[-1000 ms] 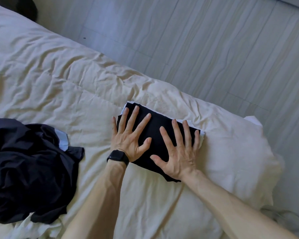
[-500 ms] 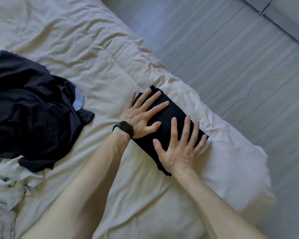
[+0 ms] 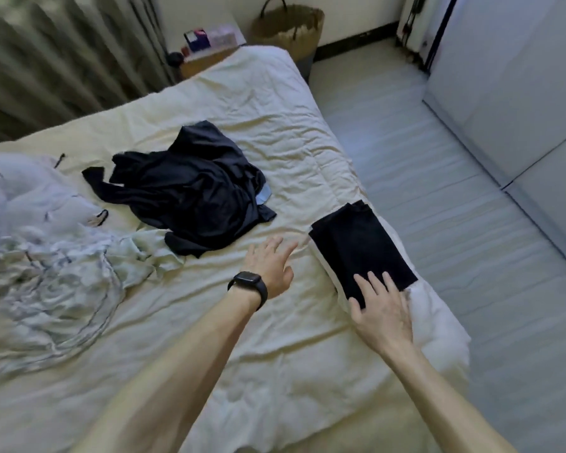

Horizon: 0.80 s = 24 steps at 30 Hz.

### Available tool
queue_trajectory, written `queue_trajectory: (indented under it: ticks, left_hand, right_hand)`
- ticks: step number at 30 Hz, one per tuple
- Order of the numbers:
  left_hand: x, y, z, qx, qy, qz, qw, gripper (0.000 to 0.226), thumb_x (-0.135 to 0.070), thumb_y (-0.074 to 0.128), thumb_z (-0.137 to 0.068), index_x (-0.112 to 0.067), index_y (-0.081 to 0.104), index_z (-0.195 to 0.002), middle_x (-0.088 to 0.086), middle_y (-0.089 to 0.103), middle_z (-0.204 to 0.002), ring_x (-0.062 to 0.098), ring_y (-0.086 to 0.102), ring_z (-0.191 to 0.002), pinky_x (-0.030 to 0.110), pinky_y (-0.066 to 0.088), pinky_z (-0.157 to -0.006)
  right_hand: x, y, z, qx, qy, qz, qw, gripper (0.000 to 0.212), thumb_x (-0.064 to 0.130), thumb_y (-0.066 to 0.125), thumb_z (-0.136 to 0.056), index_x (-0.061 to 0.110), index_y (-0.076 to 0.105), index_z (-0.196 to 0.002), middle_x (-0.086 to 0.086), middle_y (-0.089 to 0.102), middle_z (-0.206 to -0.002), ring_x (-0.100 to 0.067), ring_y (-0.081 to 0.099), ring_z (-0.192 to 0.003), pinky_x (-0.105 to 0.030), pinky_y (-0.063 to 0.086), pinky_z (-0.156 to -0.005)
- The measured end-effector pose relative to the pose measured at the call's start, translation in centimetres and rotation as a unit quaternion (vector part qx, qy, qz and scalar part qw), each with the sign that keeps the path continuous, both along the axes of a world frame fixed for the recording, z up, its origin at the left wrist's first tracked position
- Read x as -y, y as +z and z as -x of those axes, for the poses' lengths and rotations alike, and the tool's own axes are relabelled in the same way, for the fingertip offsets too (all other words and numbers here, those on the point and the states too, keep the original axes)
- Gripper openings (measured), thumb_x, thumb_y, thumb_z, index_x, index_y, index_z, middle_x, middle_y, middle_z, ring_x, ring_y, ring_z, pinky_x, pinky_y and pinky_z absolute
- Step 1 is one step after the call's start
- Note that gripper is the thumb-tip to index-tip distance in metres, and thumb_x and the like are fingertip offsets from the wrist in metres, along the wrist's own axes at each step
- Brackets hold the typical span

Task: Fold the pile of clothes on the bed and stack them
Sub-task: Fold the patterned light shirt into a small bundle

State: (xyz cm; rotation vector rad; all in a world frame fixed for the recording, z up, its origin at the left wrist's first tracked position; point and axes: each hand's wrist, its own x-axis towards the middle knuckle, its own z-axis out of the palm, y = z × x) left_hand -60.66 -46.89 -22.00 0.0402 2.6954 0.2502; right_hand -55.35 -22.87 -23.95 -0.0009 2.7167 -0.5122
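A folded black garment (image 3: 360,246) lies near the right edge of the cream bed (image 3: 275,348), on top of a folded white piece whose edge shows under it. My right hand (image 3: 381,308) lies flat with straight fingers on its near corner. My left hand (image 3: 270,266), with a black watch on the wrist, hovers open over the sheet to the left of the folded garment, holding nothing. A crumpled dark navy garment (image 3: 190,188) lies in the middle of the bed. A heap of pale grey-white clothes (image 3: 46,266) lies at the left.
A woven basket (image 3: 288,27) stands on the floor beyond the bed's far corner. Next to it is a small bedside table (image 3: 206,50) with boxes. Curtains hang at the back left. Grey floor and a white wardrobe (image 3: 517,93) lie to the right.
My left hand has lifted off the folded black garment and moved left over the sheet. My right hand slid back to its near corner. The view has tilted up, showing more of the room.
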Motion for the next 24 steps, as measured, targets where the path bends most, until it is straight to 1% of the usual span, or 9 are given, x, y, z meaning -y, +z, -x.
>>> queue_trajectory:
  ticks: [2, 6, 11, 14, 17, 21, 24]
  left_hand:
    - [2.8, 2.8, -5.9, -0.008, 0.057, -0.028, 0.998, 0.062, -0.035, 0.049, -0.097, -0.037, 0.027, -0.154, 0.002, 0.027, -0.162, 0.025, 0.028, -0.146, 0.042, 0.022, -0.118]
    - [9.1, 7.6, -18.1, -0.049, 0.148, -0.069, 0.985, 0.062, -0.037, 0.049, -0.096, -0.035, 0.030, -0.154, 0.003, 0.031, -0.161, 0.024, 0.035, -0.143, 0.038, 0.026, -0.116]
    - [17.9, 13.3, -32.3, -0.129, 0.228, -0.081, 0.962, 0.061, -0.038, 0.050, -0.096, -0.033, 0.032, -0.154, 0.003, 0.030, -0.161, 0.021, 0.029, -0.146, 0.039, 0.025, -0.118]
    - [23.1, 16.4, -40.2, -0.171, 0.269, -0.068, 0.945, 0.061, -0.038, 0.052, -0.095, -0.032, 0.035, -0.153, 0.003, 0.032, -0.160, 0.021, 0.029, -0.146, 0.037, 0.025, -0.117]
    - [27.7, 19.0, -46.5, -0.184, 0.307, -0.055, 0.932, 0.060, -0.038, 0.051, -0.096, -0.033, 0.034, -0.153, 0.002, 0.029, -0.161, 0.022, 0.030, -0.146, 0.038, 0.027, -0.117]
    - [32.7, 20.7, -52.9, -0.204, 0.349, -0.038, 0.914, 0.058, -0.036, 0.051, -0.097, -0.032, 0.036, -0.153, 0.001, 0.032, -0.160, 0.021, 0.030, -0.145, 0.040, 0.028, -0.116]
    - [35.9, 20.5, -56.3, -0.209, 0.383, -0.018, 0.899, 0.059, -0.035, 0.052, -0.096, -0.031, 0.036, -0.153, 0.000, 0.034, -0.159, 0.019, 0.030, -0.146, 0.039, 0.027, -0.117]
  right_hand:
    - [2.9, 3.9, -2.5, -0.038, 0.035, 0.039, 0.998, 0.052, 0.036, 0.051, -0.101, 0.028, 0.045, -0.152, 0.001, 0.036, -0.163, -0.020, 0.013, -0.156, -0.049, 0.020, -0.123]
    - [9.9, 11.4, -9.0, -0.119, 0.104, 0.120, 0.980, 0.044, 0.032, 0.057, -0.101, 0.027, 0.056, -0.144, 0.000, 0.043, -0.158, -0.018, 0.017, -0.156, -0.043, 0.022, -0.124]
    - [19.0, 17.9, -19.1, -0.191, 0.205, 0.145, 0.949, 0.037, 0.031, 0.060, -0.101, 0.027, 0.062, -0.138, 0.001, 0.047, -0.155, -0.019, 0.020, -0.155, -0.040, 0.024, -0.123]
    - [24.4, 20.3, -24.9, -0.204, 0.262, 0.141, 0.933, 0.039, 0.035, 0.056, -0.103, 0.029, 0.060, -0.140, 0.003, 0.045, -0.157, -0.018, 0.018, -0.155, -0.039, 0.022, -0.124]
    - [29.0, 21.8, -29.3, -0.213, 0.314, 0.140, 0.915, 0.039, 0.038, 0.054, -0.103, 0.031, 0.058, -0.141, 0.003, 0.044, -0.158, -0.020, 0.018, -0.156, -0.044, 0.025, -0.124]
    - [34.8, 23.0, -33.1, -0.219, 0.365, 0.147, 0.893, 0.040, 0.039, 0.054, -0.102, 0.031, 0.057, -0.141, 0.002, 0.045, -0.157, -0.022, 0.020, -0.155, -0.046, 0.025, -0.124]
    - [38.8, 23.1, -35.0, -0.210, 0.402, 0.150, 0.878, 0.040, 0.039, 0.053, -0.102, 0.032, 0.056, -0.142, 0.004, 0.045, -0.157, -0.022, 0.020, -0.155, -0.044, 0.024, -0.124]
